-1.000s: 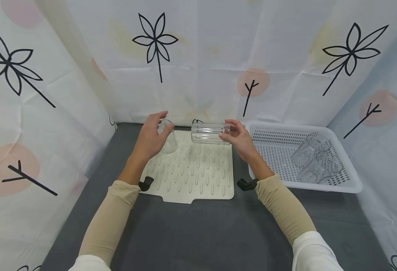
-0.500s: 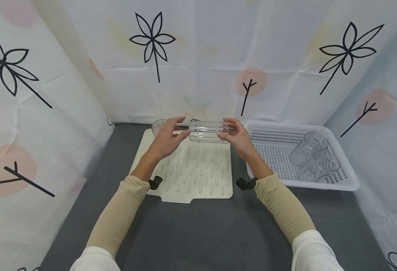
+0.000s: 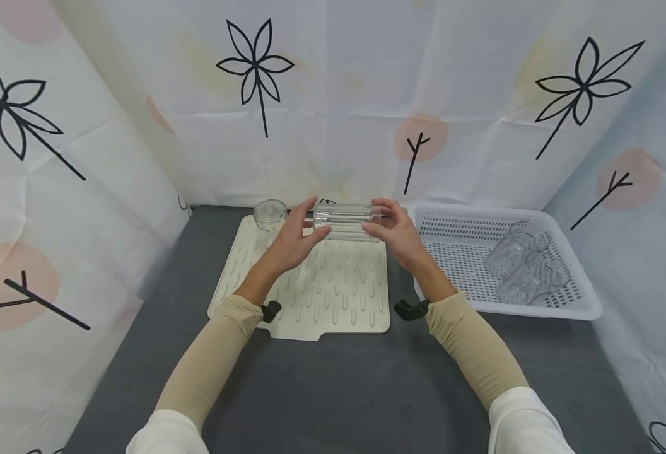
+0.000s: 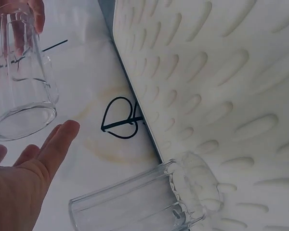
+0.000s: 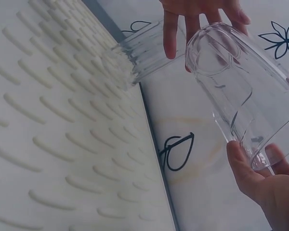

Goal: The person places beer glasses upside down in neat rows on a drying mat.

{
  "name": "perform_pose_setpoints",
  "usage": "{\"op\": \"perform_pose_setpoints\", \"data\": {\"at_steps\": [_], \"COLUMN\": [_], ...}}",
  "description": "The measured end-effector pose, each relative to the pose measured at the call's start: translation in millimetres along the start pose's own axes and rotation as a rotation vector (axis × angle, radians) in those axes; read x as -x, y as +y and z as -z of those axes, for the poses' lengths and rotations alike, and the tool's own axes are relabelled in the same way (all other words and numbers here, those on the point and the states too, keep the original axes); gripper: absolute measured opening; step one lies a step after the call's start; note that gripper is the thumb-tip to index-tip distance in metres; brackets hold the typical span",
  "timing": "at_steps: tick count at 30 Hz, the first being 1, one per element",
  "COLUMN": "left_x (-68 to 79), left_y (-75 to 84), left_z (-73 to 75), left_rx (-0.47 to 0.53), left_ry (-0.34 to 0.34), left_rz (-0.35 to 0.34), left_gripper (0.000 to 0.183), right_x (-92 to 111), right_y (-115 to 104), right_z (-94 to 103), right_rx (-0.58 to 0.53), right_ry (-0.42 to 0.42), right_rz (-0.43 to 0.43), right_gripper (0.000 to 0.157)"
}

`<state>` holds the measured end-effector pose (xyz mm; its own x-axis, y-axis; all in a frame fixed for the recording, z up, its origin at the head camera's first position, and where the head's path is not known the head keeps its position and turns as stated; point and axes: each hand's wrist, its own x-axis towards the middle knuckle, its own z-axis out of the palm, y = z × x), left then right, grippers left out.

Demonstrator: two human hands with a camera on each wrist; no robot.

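Note:
My right hand [image 3: 403, 238] grips one end of a clear ribbed drinking glass [image 3: 344, 222], which lies sideways in the air over the far edge of a cream drying mat [image 3: 333, 296]. At the glass's other end is my left hand [image 3: 293, 243], thumb and fingers spread around that end in the head view. The left wrist view shows the left fingers [image 4: 60, 144] extended, close by the end of the glass [image 4: 24, 120]. A second clear glass [image 3: 269, 215] stands upright on the mat's far left corner, and its ribbed side [image 5: 149, 53] shows in the right wrist view.
A white perforated plastic basket [image 3: 537, 313] stands to the right of the mat, with clear glassware [image 3: 531, 274] lying at its right side. The dark table [image 3: 333, 397] extends toward me. A white patterned curtain [image 3: 356, 94] hangs close behind the mat.
My left hand has left the glass at the mat's far left corner and moved right to the end of the held glass. The right hand keeps its grip, almost in place.

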<state>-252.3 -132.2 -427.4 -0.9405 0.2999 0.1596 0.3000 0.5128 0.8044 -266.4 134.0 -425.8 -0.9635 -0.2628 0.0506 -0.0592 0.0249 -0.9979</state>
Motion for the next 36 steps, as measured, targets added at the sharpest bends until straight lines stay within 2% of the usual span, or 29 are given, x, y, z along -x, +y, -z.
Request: {"op": "perform_pose_setpoints", "data": {"at_steps": [6, 10, 17, 21, 27, 32, 36], "left_x": [2.9, 4.5, 2.5, 2.9, 4.5, 3.2, 1.8], "left_y": [-2.0, -4.6, -1.9, 1.2, 2.1, 3.8, 3.9], "left_z": [-2.1, -2.8, -4.0, -4.5, -5.1, -6.6, -7.9], "left_rx": [0.036, 0.071, 0.12, 0.118, 0.135, 0.167, 0.192], "left_ry": [0.01, 0.04, 0.079, 0.09, 0.098, 0.105, 0.102], "left_rz": [0.014, 0.02, -0.039, -0.041, -0.032, -0.053, -0.066], "left_gripper": [0.078, 0.074, 0.072, 0.07, 0.069, 0.07, 0.071], "right_x": [1.5, 1.8, 2.2, 2.9, 3.6, 3.0, 1.1], "right_y": [-0.8, -0.2, 1.8, 2.4, 0.8, -3.8, -5.3], "right_z": [-1.4, -3.5, -5.5, -5.5, -3.8, -5.3, -7.1], "right_rx": [-0.017, -0.044, -0.095, -0.096, 0.015, 0.196, 0.293], "right_ry": [-0.004, -0.026, -0.038, -0.059, -0.082, -0.092, -0.107], "right_rz": [0.012, 0.017, 0.021, 0.005, 0.0, 0.069, 0.103], "right_gripper": [0.061, 0.061, 0.058, 0.058, 0.064, 0.072, 0.075]}}
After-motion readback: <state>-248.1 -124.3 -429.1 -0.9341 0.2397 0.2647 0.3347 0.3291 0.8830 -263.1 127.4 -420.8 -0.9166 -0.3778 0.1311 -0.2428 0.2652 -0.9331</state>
